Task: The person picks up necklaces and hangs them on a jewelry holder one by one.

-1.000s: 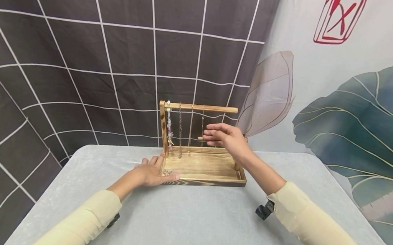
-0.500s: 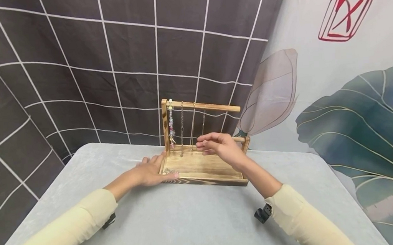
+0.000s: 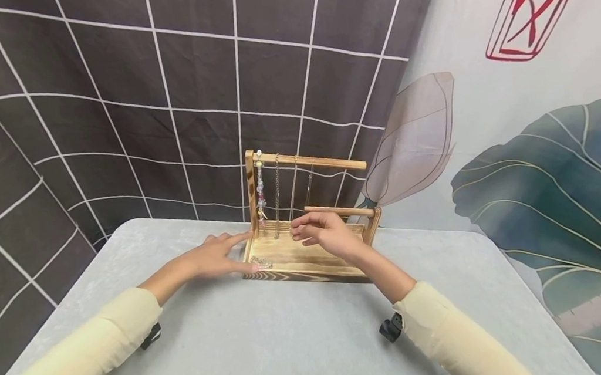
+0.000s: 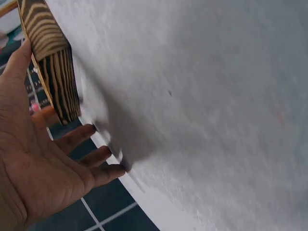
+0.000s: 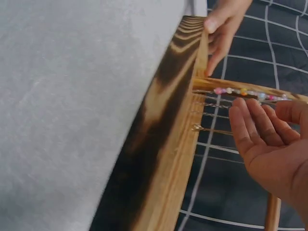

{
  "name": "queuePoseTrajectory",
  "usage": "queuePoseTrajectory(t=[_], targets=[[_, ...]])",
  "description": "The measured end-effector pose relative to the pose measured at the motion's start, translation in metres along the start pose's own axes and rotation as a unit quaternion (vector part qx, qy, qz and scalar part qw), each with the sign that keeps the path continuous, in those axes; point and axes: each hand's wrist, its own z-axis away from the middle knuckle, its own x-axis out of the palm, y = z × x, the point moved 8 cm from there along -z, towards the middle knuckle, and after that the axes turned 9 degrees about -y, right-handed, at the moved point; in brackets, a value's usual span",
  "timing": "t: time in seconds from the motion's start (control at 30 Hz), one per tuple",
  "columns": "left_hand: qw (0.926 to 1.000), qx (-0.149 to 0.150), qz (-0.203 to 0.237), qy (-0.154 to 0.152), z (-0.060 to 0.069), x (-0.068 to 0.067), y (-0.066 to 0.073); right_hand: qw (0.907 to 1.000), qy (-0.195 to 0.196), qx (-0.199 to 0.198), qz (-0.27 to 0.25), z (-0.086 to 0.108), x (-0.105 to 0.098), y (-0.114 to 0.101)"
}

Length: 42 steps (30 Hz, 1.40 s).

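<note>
A wooden jewelry stand point(image 3: 299, 275) rests on the table, with a shallow tray below an upper bar point(image 3: 325, 161). A beaded strand point(image 3: 260, 190) and several thin chains point(image 3: 277, 192) hang from that bar. My left hand point(image 3: 213, 258) spreads its fingers at the tray's left end; its thumb lies by the front corner, near a small heap of silvery chain point(image 3: 261, 262) inside. In the right wrist view my right hand point(image 5: 269, 134) has relaxed, extended fingers beside the hanging chains, with nothing seen held. Over the tray, it hides part of the floor in the head view.
A shorter lower bar point(image 3: 347, 211) juts from the stand's right post, behind my right hand. The pale table cover point(image 3: 270, 343) spreads in front. A dark gridded curtain point(image 3: 201, 136) hangs close behind the table's back edge.
My right hand has moved left and down, from the lower bar to over the tray. My left hand has drawn slightly left, its fingers spreading wider. The hanging strands stay put.
</note>
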Motion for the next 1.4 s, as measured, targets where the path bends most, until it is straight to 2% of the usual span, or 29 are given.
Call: queuePoseTrajectory(t=[0.13,0.37,0.63,0.8,0.97,1.27,1.4], targets=[[0.9999,0.011,-0.004,-0.007,-0.001,-0.003,-0.004,0.9996,-0.007,0.023,0.016,-0.004,0.007,0.014],[0.9998,0.016,-0.007,-0.012,0.0,-0.005,-0.003,0.9962,-0.053,0.049,0.049,-0.011,0.024,0.033],[0.9997,0.004,-0.016,-0.018,-0.002,-0.004,-0.004,0.9876,-0.062,0.033,0.14,-0.022,0.038,0.038],[0.9996,0.003,-0.024,-0.018,-0.003,-0.006,-0.004,0.9845,-0.076,0.032,0.155,-0.026,0.046,0.039],[0.9995,-0.003,-0.021,-0.025,-0.003,-0.006,-0.005,0.9762,-0.102,0.023,0.19,-0.03,0.054,0.04],[0.999,-0.007,-0.025,-0.035,-0.001,-0.005,-0.004,0.9695,-0.159,0.008,0.186,-0.038,0.068,0.041],[0.9989,-0.008,-0.027,-0.037,-0.001,-0.005,-0.004,0.9663,-0.169,0.002,0.195,-0.038,0.069,0.04]])
